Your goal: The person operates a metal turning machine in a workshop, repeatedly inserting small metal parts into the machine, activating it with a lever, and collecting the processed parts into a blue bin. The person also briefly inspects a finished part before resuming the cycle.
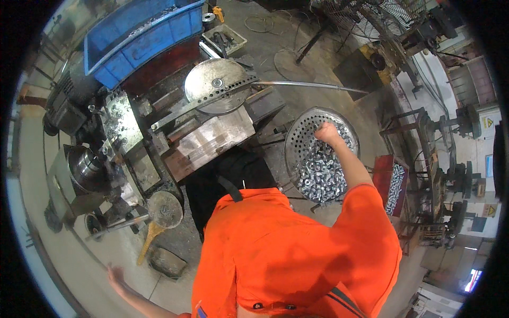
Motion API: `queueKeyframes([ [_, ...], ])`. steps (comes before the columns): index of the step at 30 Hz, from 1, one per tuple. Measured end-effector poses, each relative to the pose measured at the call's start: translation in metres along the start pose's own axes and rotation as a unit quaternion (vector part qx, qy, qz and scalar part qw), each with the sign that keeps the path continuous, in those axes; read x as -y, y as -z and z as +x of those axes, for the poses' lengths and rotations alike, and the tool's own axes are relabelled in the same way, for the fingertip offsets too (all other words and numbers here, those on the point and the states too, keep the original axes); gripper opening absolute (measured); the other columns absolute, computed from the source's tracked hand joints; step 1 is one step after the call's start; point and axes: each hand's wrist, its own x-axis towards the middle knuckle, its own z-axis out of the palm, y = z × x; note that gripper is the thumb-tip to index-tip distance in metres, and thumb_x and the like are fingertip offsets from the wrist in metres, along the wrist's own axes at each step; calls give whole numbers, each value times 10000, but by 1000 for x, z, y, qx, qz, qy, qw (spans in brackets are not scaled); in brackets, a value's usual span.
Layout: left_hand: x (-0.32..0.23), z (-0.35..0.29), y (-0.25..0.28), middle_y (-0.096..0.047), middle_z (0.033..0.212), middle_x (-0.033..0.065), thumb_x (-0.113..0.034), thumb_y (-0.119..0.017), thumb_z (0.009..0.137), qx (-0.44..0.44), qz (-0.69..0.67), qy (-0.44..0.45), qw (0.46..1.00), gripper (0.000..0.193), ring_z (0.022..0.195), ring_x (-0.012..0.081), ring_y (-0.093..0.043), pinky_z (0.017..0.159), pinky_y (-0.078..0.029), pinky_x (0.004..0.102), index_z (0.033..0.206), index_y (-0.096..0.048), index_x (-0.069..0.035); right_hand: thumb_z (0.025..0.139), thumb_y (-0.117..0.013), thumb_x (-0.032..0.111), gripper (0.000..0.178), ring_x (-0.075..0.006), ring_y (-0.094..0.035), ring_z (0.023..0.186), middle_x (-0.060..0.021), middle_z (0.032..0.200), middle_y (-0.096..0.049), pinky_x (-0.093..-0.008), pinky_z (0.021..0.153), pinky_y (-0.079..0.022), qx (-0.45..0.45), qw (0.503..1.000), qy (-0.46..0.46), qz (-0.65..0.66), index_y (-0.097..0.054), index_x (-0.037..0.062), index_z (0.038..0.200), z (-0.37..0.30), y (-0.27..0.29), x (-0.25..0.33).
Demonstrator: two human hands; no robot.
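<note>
My right hand [327, 131] is over the far part of a round perforated metal bowl [293, 139]. Its fingers are curled closed, and anything inside them is hidden. Below it in the bowl lies a heap of small shiny metal parts [319, 175], too small to name exactly. My left hand [115, 274] is stretched out low on the left, holding nothing, its fingers apart. Nearest to it are a shallow metal pan [167, 262] and a yellow wooden handle [150, 241], both to its right.
A machine with a round metal disc [204, 82] and a long perforated bar [201, 103] stands ahead. Behind it is a blue crate [143, 45]. A red tray [383, 180] of metal parts sits at the right, by a rack. A fan [371, 18] stands far right.
</note>
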Motion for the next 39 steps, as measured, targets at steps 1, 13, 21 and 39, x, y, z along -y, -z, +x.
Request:
queueKeyframes([
  [1,0,1,3,-567,706,58,-355,-606,803,7,-1,6,1000,520,655,148,-545,645,-469,287,1164,-483,0,585,-570,215,244,-289,-606,825,-153,828,-632,-336,779,-481,14,1000,-1,-9,-674,101,774,-3,0,-1],
  [13,-14,0,-48,-539,687,35,-365,-605,793,-59,21,33,997,393,651,135,-530,646,-459,278,1047,-586,-66,692,-541,205,101,-248,-578,695,-57,742,-630,-371,671,-430,11,970,180,-165,-640,189,690,53,-59,-79],
  [21,-32,-38,-45,-552,657,71,-297,-622,779,-102,45,-26,993,371,576,155,-562,561,-479,293,954,-545,20,711,-529,71,188,-183,-595,755,-104,900,-601,-254,678,-473,63,942,53,324,-664,-17,806,-23,86,52],
  [39,-41,-150,-62,-576,777,239,-257,-624,710,-152,507,-2,849,341,766,386,-565,666,-439,440,895,-538,16,517,-599,166,276,-313,-514,914,-162,957,-529,-367,794,-435,-28,629,775,48,-673,58,760,-157,157,598],
])
